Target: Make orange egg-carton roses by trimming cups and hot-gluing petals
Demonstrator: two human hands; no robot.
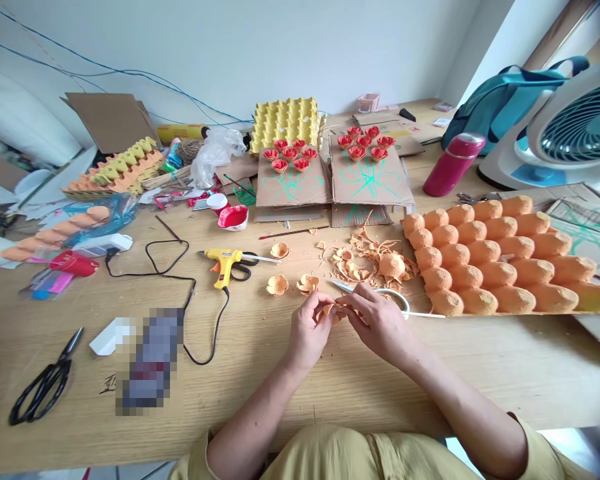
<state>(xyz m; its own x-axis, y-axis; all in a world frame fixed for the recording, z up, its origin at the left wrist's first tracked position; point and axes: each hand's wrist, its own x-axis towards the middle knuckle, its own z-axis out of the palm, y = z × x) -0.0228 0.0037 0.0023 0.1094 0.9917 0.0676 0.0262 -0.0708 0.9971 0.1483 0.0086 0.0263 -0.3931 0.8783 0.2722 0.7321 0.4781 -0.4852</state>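
Observation:
Close to the table's front, my left hand (309, 328) pinches a small orange egg-carton cup (329, 311), partly hidden by the fingers. My right hand (380, 321) has its fingertips closed on the same piece from the other side. Just beyond lie two petal-cut cups, a left one (277, 285) and a right one (307, 284), with a third cup (280, 250) farther back. White-handled scissors (403, 301) rest partly under my right hand. Orange scraps (365, 260) are heaped behind them.
An orange egg tray (490, 263) stands right, a yellow glue gun (225, 265) left of centre, black scissors (45, 383) at far left. Cardboard panels with red flowers, a left panel (293, 190) and a right panel (373, 187), stand behind. A pink bottle (453, 167) and fan (575, 133) are back right.

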